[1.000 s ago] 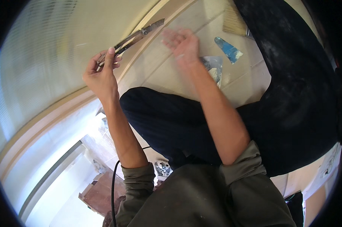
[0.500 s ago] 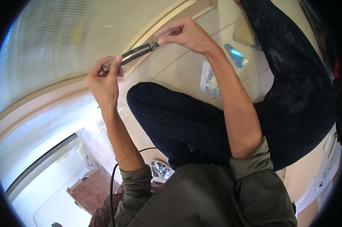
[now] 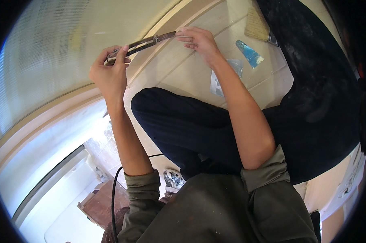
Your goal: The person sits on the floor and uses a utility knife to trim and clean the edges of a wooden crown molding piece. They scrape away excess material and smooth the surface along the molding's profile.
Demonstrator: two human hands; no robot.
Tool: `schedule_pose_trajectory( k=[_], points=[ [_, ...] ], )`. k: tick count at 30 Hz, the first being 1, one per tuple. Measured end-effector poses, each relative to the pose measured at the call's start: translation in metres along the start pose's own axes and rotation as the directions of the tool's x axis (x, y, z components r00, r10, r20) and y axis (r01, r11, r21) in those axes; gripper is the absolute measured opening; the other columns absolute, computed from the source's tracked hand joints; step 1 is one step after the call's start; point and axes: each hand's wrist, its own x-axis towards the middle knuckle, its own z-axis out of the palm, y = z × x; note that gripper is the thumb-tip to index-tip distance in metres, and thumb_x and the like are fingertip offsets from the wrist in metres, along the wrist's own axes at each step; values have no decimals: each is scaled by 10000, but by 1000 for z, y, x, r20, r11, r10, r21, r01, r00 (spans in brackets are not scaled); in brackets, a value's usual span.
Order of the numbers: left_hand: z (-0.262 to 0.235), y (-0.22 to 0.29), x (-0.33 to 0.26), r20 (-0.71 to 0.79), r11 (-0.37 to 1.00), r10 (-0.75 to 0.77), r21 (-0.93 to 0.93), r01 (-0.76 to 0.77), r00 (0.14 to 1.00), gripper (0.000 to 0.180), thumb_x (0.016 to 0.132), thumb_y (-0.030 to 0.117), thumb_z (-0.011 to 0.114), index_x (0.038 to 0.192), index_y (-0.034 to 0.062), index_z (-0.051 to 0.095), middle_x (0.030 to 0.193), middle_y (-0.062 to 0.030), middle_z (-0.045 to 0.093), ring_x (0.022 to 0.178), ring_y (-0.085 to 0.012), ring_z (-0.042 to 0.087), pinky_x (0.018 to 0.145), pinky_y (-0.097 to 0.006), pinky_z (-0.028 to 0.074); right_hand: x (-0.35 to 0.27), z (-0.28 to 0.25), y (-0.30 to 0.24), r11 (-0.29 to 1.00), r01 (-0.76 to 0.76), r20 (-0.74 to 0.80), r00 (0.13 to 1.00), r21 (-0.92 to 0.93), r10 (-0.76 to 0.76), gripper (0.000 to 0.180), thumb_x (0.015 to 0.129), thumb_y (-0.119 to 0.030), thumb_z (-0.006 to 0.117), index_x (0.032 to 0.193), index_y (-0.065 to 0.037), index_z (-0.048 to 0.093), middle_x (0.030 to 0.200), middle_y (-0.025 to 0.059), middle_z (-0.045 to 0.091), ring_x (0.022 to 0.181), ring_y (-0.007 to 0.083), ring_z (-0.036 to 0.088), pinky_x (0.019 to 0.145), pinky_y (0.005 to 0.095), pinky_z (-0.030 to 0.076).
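Note:
A long, narrow dark tool (image 3: pixel 140 46) with two parallel bars, a slot between them and a small round knob spans the gap between my hands. A thin flat strip extends from its knob end toward my right. My left hand (image 3: pixel 110 67) is closed around the tool's left end, thumb along the top. At the far tip of the strip, my right hand (image 3: pixel 200 41) pinches with thumb and index finger while the other fingers are loosely bent. The tool is held above the wooden edge of a ribbed translucent panel (image 3: pixel 69 48). Its exact kind is unclear.
On the tiled floor lie a wide brush (image 3: pixel 258 25), a blue scraper-like plate (image 3: pixel 249 54) and a clear plastic packet (image 3: pixel 217 84), partly behind my right forearm. A black cable (image 3: pixel 113 194) loops by my left sleeve. A brown board (image 3: pixel 104 202) sits lower left.
The tool has shifted up and slightly left in view. More of the thin strip now shows beyond the knob, and my right hand has moved farther from the knob, up and right.

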Motion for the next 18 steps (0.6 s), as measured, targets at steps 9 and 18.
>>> schedule_pose_trajectory(
  k=[9, 18],
  points=[
    [23, 6, 23, 23, 983, 101, 151, -103, 995, 203, 872, 139, 798, 932, -46, 738, 786, -103, 731, 666, -133, 706, 605, -236, 558, 17, 18, 14, 992, 20, 26, 999, 128, -23, 289, 925, -206, 750, 1079, 29, 684, 1039, 112, 710, 967, 204, 706, 894, 318, 571],
    [42, 11, 30, -9, 857, 390, 369, -360, 921, 260, 759, 162, 880, 855, -28, 731, 753, -118, 748, 663, -167, 719, 628, -256, 532, 39, 41, 28, 953, 179, -189, 973, 244, -134, 267, 857, -87, 804, 971, 59, 611, 916, 154, 705, 803, 217, 730, 728, 285, 608]
  ],
)
